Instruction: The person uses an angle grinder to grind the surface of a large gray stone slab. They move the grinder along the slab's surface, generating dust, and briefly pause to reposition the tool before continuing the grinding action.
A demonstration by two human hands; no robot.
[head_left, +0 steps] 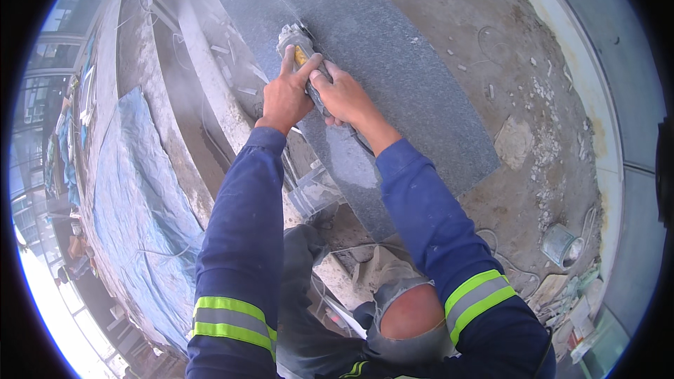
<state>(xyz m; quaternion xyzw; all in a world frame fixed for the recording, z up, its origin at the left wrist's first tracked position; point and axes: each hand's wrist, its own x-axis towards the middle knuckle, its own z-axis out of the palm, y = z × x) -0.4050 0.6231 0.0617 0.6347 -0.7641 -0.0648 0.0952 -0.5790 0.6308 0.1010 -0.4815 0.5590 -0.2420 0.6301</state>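
Observation:
Both my hands grip a dusty angle grinder (303,52), grey with a yellow patch on its head. My left hand (286,100) wraps round the front of its body, index finger stretched along the head. Behind it, my right hand (342,95) closes round the rear of the body, where a dark cord runs back. The grinder sits over a long grey stone slab (414,91). A thin pale line runs along the slab ahead of the tool, and whitish dust hangs around it. The grinder's disc is mostly hidden.
To the left lie long stone strips (203,56) and a blue tarp (137,203). A metal can (562,245) rests on the dusty ground at right, with rubble (540,147) and a cable nearby. Broken stone pieces (365,267) lie by my knees. A pale curb (597,91) edges the right side.

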